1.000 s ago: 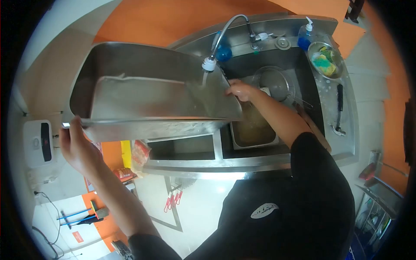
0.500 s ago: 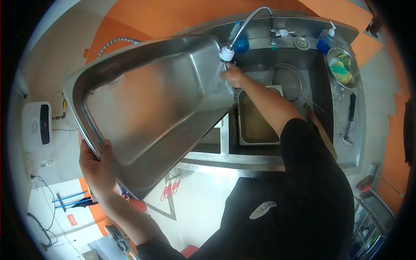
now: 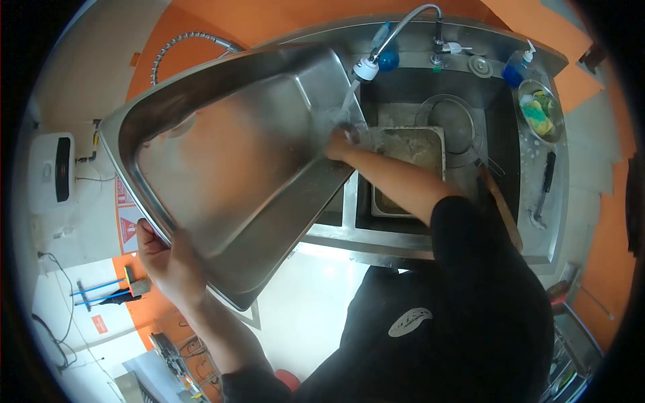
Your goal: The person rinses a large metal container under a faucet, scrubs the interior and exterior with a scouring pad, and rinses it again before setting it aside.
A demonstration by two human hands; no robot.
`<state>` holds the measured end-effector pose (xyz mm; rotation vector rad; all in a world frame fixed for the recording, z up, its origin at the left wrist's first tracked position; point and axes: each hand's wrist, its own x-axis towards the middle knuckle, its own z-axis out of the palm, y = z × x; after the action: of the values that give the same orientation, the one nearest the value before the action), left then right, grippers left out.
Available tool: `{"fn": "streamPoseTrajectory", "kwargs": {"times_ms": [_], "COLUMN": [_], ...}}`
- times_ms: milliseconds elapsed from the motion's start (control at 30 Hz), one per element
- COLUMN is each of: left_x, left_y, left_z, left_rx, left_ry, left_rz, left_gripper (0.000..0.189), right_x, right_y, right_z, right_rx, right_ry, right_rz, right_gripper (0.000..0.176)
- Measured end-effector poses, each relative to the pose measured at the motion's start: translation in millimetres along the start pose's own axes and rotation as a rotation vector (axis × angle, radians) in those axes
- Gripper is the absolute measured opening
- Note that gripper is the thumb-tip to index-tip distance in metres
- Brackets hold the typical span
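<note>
A large, deep stainless steel pan (image 3: 222,181) is held tilted at the left, its far right corner beside the sink tap. My left hand (image 3: 173,269) is closed on the pan's near left rim, thumb inside. Water runs from the white tap nozzle (image 3: 366,68) into the pan's right end. Under that stream is my right hand (image 3: 341,142), close to the inner wall; its fingers are smeared by motion and splashing, so whether they hold anything is hidden.
In the sink basin (image 3: 500,121) lie a smaller rectangular tray (image 3: 411,149) with cloudy water, a round wire strainer (image 3: 455,127) and a wooden handle (image 3: 502,211). On the right ledge are a soap bottle (image 3: 517,70), a bowl of sponges (image 3: 537,111) and a black-handled tool (image 3: 549,174).
My right hand has moved down and left, from beneath the nozzle to lower inside the pan. The left hand keeps its hold on the rim. The whole view has shifted slightly.
</note>
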<state>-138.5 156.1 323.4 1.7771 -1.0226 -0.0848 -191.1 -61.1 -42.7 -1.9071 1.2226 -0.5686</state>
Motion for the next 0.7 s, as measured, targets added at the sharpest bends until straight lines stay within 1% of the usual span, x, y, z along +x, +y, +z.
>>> {"fn": "streamPoseTrajectory", "kwargs": {"times_ms": [67,100,133,167,200,233,300,367,400,433,467,500,567,600,700], "left_x": [-1,-1,-2,-3,-6,-7,-8,-12,-14,-16,-18,-19,-21,-23,-26], "left_y": [1,3,3,1,-2,-4,-7,-12,-14,-18,-21,-25,-24,-23,-21], "left_z": [2,2,1,-1,-3,-5,-5,-7,-11,-13,-15,-16,-15,-12,-13], "left_rx": [-0.028,0.018,0.063,0.065,0.049,0.032,0.023,0.020,0.028,0.035,0.039,0.037,0.046,0.054,0.065], "left_ry": [-0.016,-0.016,-0.013,-0.008,-0.016,-0.028,-0.014,-0.006,-0.014,-0.021,-0.019,-0.024,-0.034,-0.017,-0.006], "left_rz": [0.036,0.026,0.013,0.009,0.015,0.024,0.049,0.066,0.029,-0.008,-0.017,0.005,0.027,0.049,0.076], "left_gripper": [0.012,0.013,0.014,0.014,0.014,0.015,0.016,0.016,0.021,0.029,0.029,0.028,0.028,0.028,0.028], "right_x": [15,21,28,35,42,47,44,50,39,21,7,6,6,3,-7], "right_y": [-28,-43,-56,-66,-69,-65,-35,25,24,23,21,13,-20,-31,-69], "right_z": [7,6,1,-7,-16,-23,-37,-6,-3,1,2,5,8,2,-40], "right_rx": [0.539,0.722,0.834,0.872,0.842,0.687,0.033,-0.045,-0.046,-0.109,-0.169,-0.165,0.423,0.431,0.078], "right_ry": [-0.225,-0.263,-0.266,-0.250,-0.228,-0.184,0.072,0.066,0.061,0.127,0.190,0.180,-0.455,-0.459,-0.445], "right_rz": [0.305,0.386,0.422,0.417,0.379,0.285,-0.085,-0.170,-0.171,-0.144,-0.114,-0.111,0.263,0.267,-0.153], "right_gripper": [0.027,0.026,0.026,0.025,0.025,0.025,0.026,0.027,0.027,0.030,0.032,0.032,0.037,0.037,0.032]}}
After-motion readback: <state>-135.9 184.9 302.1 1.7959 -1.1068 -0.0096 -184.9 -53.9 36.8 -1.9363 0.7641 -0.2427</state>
